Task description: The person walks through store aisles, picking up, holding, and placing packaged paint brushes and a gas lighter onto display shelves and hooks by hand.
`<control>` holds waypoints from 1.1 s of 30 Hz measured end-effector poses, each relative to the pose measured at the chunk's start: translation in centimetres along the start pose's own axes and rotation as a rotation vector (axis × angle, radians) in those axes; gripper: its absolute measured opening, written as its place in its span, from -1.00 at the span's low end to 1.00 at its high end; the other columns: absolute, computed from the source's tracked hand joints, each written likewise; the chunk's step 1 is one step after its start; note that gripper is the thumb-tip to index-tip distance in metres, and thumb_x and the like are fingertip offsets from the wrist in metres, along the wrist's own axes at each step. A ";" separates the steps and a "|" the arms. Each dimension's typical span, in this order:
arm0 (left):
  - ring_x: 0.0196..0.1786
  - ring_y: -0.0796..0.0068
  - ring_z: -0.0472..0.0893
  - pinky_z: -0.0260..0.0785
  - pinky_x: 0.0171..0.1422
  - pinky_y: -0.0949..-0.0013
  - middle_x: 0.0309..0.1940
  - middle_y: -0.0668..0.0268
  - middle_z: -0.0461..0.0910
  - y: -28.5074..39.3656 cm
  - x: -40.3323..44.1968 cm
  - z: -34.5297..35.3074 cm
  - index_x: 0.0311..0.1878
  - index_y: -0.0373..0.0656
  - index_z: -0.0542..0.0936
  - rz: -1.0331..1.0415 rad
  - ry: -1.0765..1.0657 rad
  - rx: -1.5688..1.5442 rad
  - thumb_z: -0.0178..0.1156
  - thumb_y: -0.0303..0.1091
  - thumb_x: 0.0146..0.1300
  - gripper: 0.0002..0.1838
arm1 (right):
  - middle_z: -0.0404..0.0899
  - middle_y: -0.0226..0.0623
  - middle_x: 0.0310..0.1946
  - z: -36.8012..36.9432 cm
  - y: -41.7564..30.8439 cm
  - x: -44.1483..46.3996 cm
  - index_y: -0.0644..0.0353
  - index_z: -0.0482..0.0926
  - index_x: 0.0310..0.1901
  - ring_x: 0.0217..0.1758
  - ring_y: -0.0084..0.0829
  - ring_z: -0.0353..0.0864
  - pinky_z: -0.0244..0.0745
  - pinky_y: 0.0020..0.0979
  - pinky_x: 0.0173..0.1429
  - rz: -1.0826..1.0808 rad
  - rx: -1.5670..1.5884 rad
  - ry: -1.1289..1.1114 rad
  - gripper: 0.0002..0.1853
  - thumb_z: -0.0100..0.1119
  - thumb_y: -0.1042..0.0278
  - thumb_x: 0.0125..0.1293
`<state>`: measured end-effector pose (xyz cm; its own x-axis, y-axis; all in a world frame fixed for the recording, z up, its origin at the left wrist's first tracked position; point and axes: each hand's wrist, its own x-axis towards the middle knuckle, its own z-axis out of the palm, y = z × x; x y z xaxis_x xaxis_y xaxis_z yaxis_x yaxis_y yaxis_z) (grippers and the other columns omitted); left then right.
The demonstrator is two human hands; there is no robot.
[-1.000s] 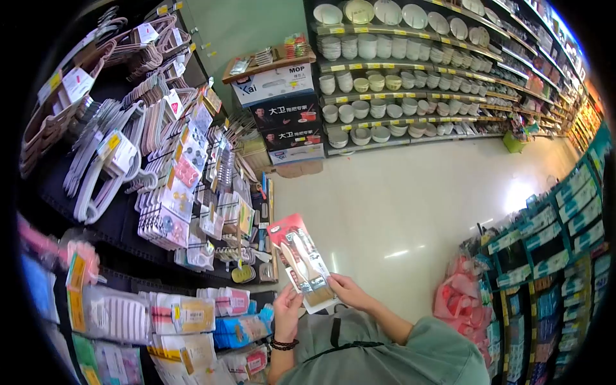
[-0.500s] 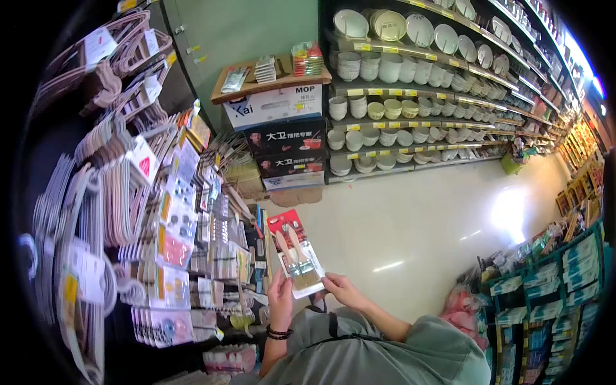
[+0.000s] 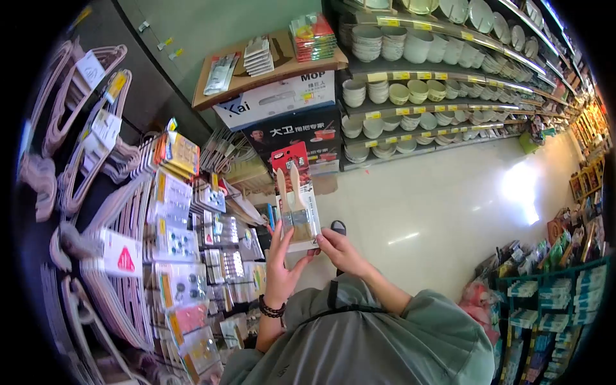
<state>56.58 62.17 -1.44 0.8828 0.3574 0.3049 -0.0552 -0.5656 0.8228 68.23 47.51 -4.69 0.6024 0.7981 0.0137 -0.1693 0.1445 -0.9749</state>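
A carded pack of brushes (image 3: 296, 204) is held up in front of me, above the floor. Its card is red at the top, and two pale-handled brushes with flat tan bristles show on it, bristle ends toward me. My left hand (image 3: 280, 268), with dark beads round the wrist, grips the pack's lower left edge. At the lower right corner, my right hand (image 3: 343, 253) pinches the card between thumb and fingers. Some fingertips are hidden behind the pack.
Racks of hangers (image 3: 119, 256) and hanging blister packs (image 3: 179, 240) stand close on my left. Ahead are stacked mop boxes (image 3: 282, 131) topped by a cardboard tray (image 3: 282, 54) of packets. Bowl shelves (image 3: 443, 90) run along the right; a teal rack (image 3: 555, 285) stands at lower right.
Both hands have raised the brush pack, and it is more upright now. The view has shifted, with the mop boxes and left-hand racks appearing closer.
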 end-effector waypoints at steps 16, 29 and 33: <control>0.49 0.07 0.33 0.31 0.45 0.16 0.50 0.00 0.24 -8.4 36.2 -4.9 0.31 -0.20 0.54 0.170 0.336 0.074 0.39 -0.72 0.03 -0.32 | 0.56 -0.03 -0.13 -8.0 -11.3 36.5 0.37 0.40 0.17 -0.14 -0.35 0.55 0.48 -0.35 -0.01 -0.356 -0.162 0.010 -0.64 0.11 0.35 0.46; 0.44 0.15 0.40 0.23 0.46 0.24 0.42 0.01 0.38 -16.9 58.9 -9.7 0.29 -0.25 0.55 0.309 0.169 0.201 0.36 -0.52 0.21 -0.46 | 0.16 0.11 0.46 -12.4 -12.1 57.5 0.38 0.23 0.41 0.59 0.07 0.01 -0.02 -0.08 0.58 -0.673 -0.728 0.346 -0.34 0.23 0.40 0.34; 0.43 0.13 0.42 0.25 0.46 0.18 0.41 0.00 0.39 -18.3 60.4 -10.0 0.25 -0.27 0.56 0.199 0.102 -0.031 0.42 -0.41 0.19 -0.46 | 0.16 0.15 0.45 -13.3 -11.5 58.2 0.42 0.21 0.40 0.56 0.12 0.03 -0.02 -0.06 0.58 -0.602 -0.685 0.330 -0.34 0.22 0.37 0.34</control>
<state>106.23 101.49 6.71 0.8015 0.3147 0.5084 -0.2393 -0.6103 0.7552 115.60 84.58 4.34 0.6459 0.4824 0.5917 0.6672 0.0200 -0.7446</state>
